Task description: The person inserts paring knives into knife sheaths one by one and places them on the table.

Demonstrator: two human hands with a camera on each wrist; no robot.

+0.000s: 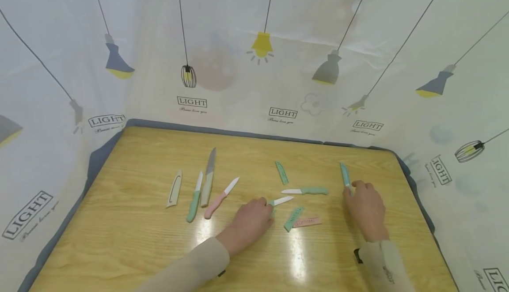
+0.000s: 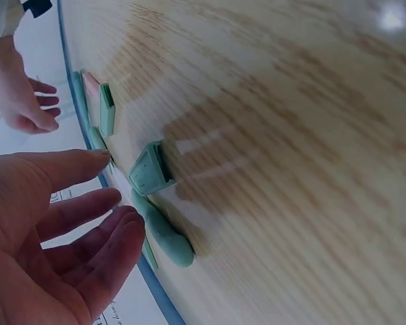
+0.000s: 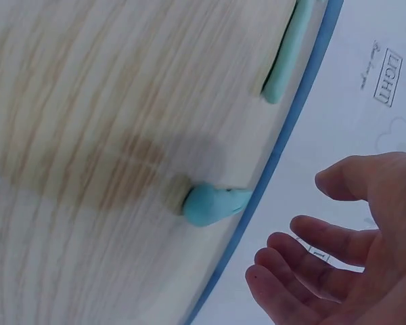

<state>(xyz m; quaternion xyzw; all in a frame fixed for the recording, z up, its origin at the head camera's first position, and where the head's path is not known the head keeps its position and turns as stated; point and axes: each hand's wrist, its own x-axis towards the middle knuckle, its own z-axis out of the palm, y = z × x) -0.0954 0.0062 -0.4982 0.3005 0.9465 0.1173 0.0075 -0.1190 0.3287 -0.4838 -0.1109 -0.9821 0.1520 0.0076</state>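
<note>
My left hand [image 1: 249, 223] hovers over a green-handled paring knife, its white blade [image 1: 284, 200] showing past the fingertips in the head view. In the left wrist view the fingers are loosely bent with nothing between them; the knife's green handle [image 2: 166, 237] lies beyond them beside a green blade sheath [image 2: 150, 169]. My right hand [image 1: 366, 208] is over a blue knife in a blue sheath [image 1: 344, 173]. The right wrist view has the thumb and fingers spread apart, away from the blue handle [image 3: 204, 205], which lies on the table. The hand hides that handle in the head view.
Left on the wooden table [image 1: 131, 195] lie a beige sheath [image 1: 172, 199], a green knife [image 1: 194, 203], a larger beige knife [image 1: 206, 190] and a pink knife [image 1: 216, 205]. Between the hands are another green knife [image 1: 314, 191], green sheaths [image 1: 282, 172] and a pink sheath [image 1: 309, 222].
</note>
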